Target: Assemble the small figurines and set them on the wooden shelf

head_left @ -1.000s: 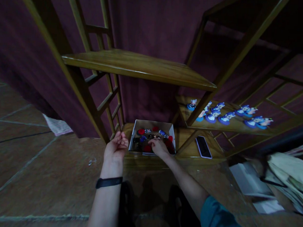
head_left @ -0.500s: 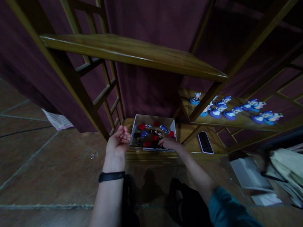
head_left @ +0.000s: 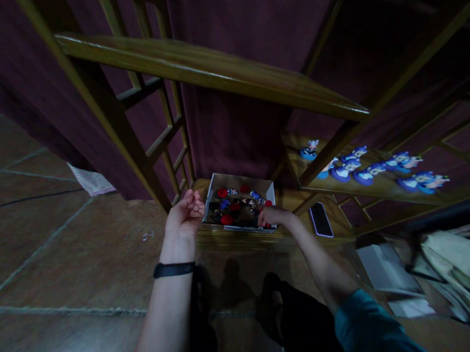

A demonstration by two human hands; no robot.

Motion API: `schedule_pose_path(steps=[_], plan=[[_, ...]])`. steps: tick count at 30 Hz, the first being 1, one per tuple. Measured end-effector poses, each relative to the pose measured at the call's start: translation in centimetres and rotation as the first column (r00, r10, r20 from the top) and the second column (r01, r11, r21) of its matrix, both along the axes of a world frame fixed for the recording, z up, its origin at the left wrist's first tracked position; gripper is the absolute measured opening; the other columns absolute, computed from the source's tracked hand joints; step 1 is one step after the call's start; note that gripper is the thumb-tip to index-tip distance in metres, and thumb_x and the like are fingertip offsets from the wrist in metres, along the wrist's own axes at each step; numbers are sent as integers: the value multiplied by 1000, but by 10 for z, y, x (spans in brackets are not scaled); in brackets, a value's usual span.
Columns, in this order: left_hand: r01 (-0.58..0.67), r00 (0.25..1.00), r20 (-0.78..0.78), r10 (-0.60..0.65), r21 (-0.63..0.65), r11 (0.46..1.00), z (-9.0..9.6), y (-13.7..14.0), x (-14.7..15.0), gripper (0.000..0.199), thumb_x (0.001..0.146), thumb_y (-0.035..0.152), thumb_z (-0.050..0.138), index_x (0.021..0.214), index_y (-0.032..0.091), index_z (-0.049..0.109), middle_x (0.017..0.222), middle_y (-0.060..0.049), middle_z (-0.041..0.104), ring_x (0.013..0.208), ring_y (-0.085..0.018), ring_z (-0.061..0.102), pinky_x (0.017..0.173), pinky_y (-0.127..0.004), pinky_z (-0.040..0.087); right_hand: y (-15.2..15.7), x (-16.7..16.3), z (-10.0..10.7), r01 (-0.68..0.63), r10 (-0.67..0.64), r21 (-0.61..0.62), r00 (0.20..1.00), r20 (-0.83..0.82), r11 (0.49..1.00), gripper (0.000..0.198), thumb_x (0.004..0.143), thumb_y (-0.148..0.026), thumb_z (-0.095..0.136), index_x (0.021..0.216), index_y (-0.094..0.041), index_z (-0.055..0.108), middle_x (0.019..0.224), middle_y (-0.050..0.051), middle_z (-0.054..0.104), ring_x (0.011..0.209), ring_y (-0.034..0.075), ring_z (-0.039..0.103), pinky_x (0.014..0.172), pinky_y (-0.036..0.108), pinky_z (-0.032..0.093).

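Note:
A shallow open cardboard box (head_left: 243, 179) sits on the low wooden shelf and holds several small dark figurines (head_left: 245, 201) with red and blue parts. My right hand (head_left: 275, 216) reaches into its front right corner, fingers bent down and drawn together among the figurines. A bit of red shows under those fingers, but what they grip is hidden. Just left of the box, my left hand (head_left: 186, 211) is palm up with loosely curled fingers apart and nothing in it. A black band (head_left: 173, 270) circles the left wrist.
Above the box a thick wooden shelf board (head_left: 208, 72) crosses, with lattice (head_left: 165, 137) on the left. Several blue-based figurines (head_left: 345, 169) stand on a raised shelf at right. A phone (head_left: 321, 219) lies right of the box; a white box (head_left: 388, 268) is on the floor.
My right hand has moved right, from the front middle of the box to its front right corner, and its fingers have drawn in. My left hand stays beside the box.

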State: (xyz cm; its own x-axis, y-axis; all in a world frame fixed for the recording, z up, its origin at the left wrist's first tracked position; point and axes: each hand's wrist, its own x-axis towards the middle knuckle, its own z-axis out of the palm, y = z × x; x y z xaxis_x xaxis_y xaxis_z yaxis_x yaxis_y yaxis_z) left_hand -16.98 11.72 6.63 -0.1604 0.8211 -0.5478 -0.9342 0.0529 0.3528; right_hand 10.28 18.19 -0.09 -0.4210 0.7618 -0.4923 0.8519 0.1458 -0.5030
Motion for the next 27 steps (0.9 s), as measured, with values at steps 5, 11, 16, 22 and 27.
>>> schedule_pose_path(steps=[5,11,16,22,27], plan=[[-5,1000,3,5,-7,1000,0,0,1,20,82,0,43,81,12,58,70,-4,63,60,-9,62,51,-17,49,-18,-5,-1,-106,107,-15,991,80,994,48,64,-3,46,98,-26,70,104,0,70,100,20,62,82,25,47],[-7,1000,3,7,-10,1000,0,1,0,20,82,0,42,81,12,58,70,-4,62,60,-9,62,51,-17,49,-14,-7,1,60,-57,90,997,-44,994,60,68,-2,45,122,-25,55,127,1,56,112,19,55,92,25,43],[-9,1000,-12,9,-19,1000,1,2,-2,21,81,-1,42,81,12,58,72,-5,62,62,-10,62,52,-18,50,-5,0,11,153,-146,43,979,-142,987,54,68,0,42,116,-17,60,117,4,64,105,17,58,89,26,44],[3,1000,-16,-3,-17,1000,-1,4,-1,21,81,0,42,82,12,58,73,-5,62,61,-9,61,53,-17,49,-13,-9,7,-78,66,-156,995,-80,985,37,71,-10,48,98,-24,70,101,-2,70,96,18,63,85,25,46],[22,1000,-15,-22,-8,1000,-1,3,2,21,82,0,41,82,12,58,71,-4,61,60,-8,61,51,-17,48,-16,-22,-2,-102,72,-151,979,-191,983,37,76,-22,50,110,-30,64,118,-7,62,114,18,54,99,28,38]])
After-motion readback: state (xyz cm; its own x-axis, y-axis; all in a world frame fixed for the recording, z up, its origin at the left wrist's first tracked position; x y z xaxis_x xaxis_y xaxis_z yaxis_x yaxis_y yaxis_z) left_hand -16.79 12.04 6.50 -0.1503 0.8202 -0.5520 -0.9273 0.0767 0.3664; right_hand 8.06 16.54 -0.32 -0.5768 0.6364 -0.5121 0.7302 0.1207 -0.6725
